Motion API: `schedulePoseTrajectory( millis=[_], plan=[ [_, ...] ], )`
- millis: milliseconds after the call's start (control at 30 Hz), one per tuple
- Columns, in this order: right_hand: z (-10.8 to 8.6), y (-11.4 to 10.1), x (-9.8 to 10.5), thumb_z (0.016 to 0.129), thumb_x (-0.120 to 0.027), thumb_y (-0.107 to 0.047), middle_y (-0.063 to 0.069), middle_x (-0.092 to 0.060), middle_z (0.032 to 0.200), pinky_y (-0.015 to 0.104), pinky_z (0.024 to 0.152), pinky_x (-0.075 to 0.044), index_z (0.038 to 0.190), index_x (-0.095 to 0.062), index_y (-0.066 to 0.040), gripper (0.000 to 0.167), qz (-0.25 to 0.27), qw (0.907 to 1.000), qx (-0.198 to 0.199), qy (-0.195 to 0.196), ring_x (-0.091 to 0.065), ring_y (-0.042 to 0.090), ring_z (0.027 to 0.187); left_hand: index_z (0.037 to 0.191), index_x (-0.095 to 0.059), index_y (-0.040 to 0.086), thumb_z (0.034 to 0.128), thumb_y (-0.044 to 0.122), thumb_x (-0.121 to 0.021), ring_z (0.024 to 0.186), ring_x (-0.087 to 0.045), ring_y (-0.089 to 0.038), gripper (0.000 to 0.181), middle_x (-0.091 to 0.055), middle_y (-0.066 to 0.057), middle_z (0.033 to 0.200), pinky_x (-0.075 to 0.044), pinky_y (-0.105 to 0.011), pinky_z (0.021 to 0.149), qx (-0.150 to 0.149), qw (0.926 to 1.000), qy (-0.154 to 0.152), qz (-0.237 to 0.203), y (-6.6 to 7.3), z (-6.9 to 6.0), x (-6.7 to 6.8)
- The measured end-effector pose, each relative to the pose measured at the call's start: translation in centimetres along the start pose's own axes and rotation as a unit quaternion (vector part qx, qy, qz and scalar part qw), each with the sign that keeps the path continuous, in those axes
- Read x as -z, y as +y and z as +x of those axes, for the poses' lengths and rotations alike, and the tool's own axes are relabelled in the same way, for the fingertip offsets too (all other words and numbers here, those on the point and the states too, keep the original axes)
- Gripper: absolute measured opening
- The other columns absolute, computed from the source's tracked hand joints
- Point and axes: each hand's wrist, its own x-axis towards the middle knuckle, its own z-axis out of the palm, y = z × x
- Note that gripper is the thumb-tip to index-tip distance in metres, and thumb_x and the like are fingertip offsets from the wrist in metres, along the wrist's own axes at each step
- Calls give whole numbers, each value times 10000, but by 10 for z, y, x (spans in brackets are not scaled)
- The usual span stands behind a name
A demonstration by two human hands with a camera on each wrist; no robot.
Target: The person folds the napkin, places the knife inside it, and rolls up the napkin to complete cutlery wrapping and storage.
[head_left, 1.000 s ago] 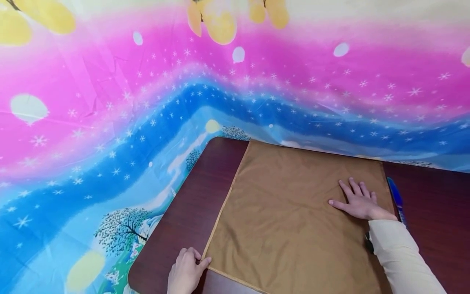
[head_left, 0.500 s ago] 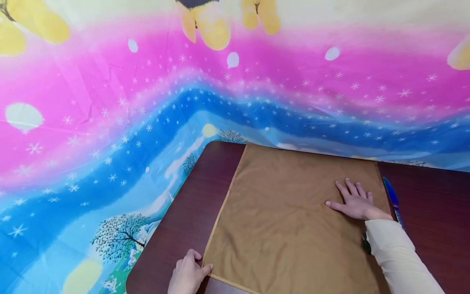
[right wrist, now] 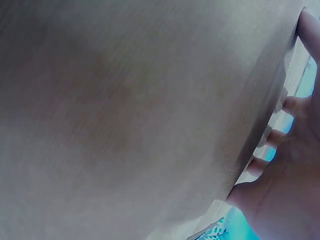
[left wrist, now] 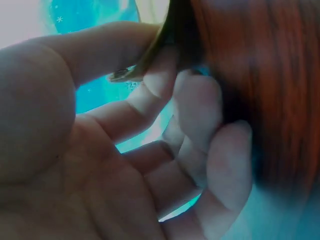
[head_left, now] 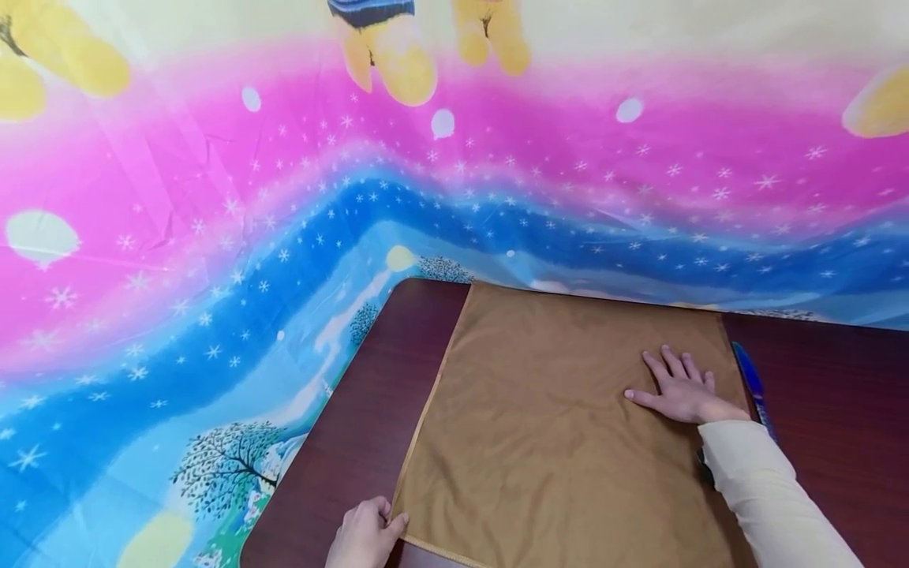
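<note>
Brown cloth (head_left: pixel 540 465) under spread right fingers (head_left: pixel 671 362), one corner (head_left: pixel 413 527) pinched between left fingers (left wrist: pixel 160 80)

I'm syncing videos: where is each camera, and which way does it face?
Head: on the head, forward and down at the brown cloth; shows left hand, right hand, right sleeve.
Left wrist: on that wrist, facing the left hand's fingers and the table.
Right wrist: on that wrist, facing the cloth and right hand.
Head and right wrist share the cloth.
</note>
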Motion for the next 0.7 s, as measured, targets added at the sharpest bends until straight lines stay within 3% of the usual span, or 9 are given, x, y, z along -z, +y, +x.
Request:
schedulePoseTrajectory(
  millis=[233,367,567,700],
  plan=[
    [-1,-2,2,877,-528,-636,364,-77,1525,783,1017,-36,1491,-228,24,950,-160,9999,-26,-55,-32,616,1357,557,-463,162,811,241,-701,560,-369,-74,358,-379,59,617,-314,-240,539,-490,9972,497,-260,0,-2,-1],
    [-1,-2,0,878,-525,-637,363,-72,1526,782,1018,-24,1492,-225,23,950,-132,9999,-26,-67,-25,615,1359,521,-530,188,797,209,-702,546,-357,-18,327,-388,91,604,-324,-207,534,-785,9934,738,-394,1,-3,-2],
    [-1,-2,1,879,-526,-633,360,-79,1527,781,1020,-36,1491,-230,26,947,-170,9998,-24,-36,-33,613,1360,583,-611,195,810,208,-695,571,-393,4,242,-447,94,639,-346,-203,545,-951,9920,701,-451,3,-2,-2],
    [0,-1,1,875,-523,-643,358,-67,1531,781,1020,-26,1496,-221,21,958,-138,9999,-31,-44,-21,612,1363,593,-628,187,811,237,-722,579,-384,-7,243,-446,86,643,-343,-209,553,-859,9932,628,-465,4,-1,0]
  ],
)
